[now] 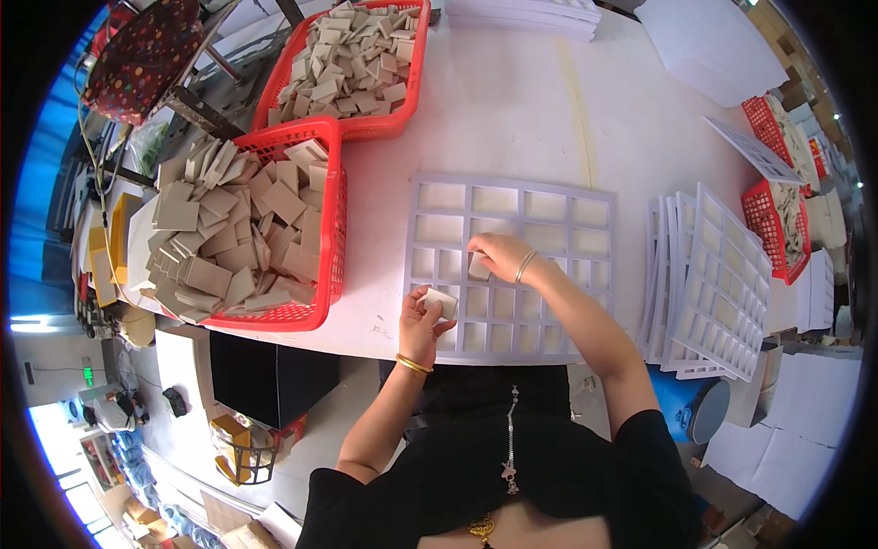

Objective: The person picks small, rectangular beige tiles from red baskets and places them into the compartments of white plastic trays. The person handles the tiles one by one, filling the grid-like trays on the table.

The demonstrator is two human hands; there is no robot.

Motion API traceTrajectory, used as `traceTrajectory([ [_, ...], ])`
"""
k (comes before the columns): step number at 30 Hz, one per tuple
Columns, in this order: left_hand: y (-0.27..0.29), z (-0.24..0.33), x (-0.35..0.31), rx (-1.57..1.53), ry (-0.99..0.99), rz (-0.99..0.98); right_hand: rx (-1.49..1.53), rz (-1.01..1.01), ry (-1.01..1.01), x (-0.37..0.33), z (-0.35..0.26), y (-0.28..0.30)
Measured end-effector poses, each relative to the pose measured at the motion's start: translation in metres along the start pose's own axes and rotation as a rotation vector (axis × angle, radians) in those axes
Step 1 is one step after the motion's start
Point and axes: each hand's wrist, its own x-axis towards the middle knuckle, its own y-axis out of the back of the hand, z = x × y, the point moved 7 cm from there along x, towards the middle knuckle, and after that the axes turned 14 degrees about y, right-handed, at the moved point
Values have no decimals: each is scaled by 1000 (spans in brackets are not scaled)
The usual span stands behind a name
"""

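Observation:
In front of me on the white table lies a white grid tray (pixel 469 203) with rectangular cells, larger at the far side and smaller near me. Many cells have pale cream bottoms or pieces in them; I cannot tell which. My left hand (pixel 421 329) is closed around a small pale tile (pixel 443 303), or a short stack of them, above the tray's near left corner. My right hand (pixel 505 254) pinches a small pale tile (pixel 478 267) at a cell in the tray's left-middle part. The fingers partly cover that cell.
Left of the tray stands a red basket (pixel 337 233) heaped with beige tiles (pixel 215 233). Another red basket (pixel 421 64) of tiles sits behind it. Several grid trays (pixel 722 279) lean at the right, near more red baskets (pixel 764 224). White sheets (pixel 713 50) are stacked far right.

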Motion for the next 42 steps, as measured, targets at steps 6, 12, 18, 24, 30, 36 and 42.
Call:
traceTrajectory([
  [6,-1,1,1,19,-17,9,-256,180,54,-7,-25,10],
  [12,-10,1,4,63,-21,2,-147,320,209,-24,-23,5],
  [18,-14,1,6,88,-38,12,-7,385,169,-29,-23,7],
  [24,-12,4,6,115,-80,22,-19,331,270,-16,-17,-5],
  [30,-11,10,5,120,-114,38,-437,205,302,-23,-41,-13],
  [36,-18,8,6,177,-156,4,38,363,132,-36,-63,12],
  [42,-31,9,0,503,-344,38,516,400,-130,-54,-43,-5],
])
